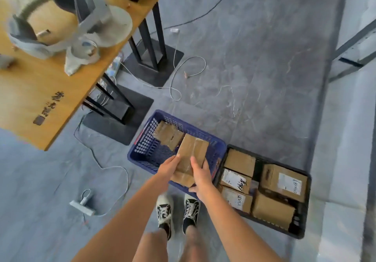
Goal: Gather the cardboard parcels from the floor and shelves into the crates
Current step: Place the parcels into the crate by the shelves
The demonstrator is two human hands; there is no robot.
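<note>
I hold a flat brown cardboard parcel (192,150) over the blue crate (146,152), tilted with its far end up. My left hand (169,167) grips its left edge and my right hand (200,173) grips its near right side. Another brown parcel (167,135) lies inside the blue crate at its far side. To the right, a black crate (305,206) on the floor holds several cardboard parcels (283,181), some with white labels.
A wooden table (30,91) with grey fabric items stands at the upper left on black metal legs and base plates (120,123). White cables (183,72) and a power strip (82,208) lie on the grey floor. A metal frame (354,52) stands at the right.
</note>
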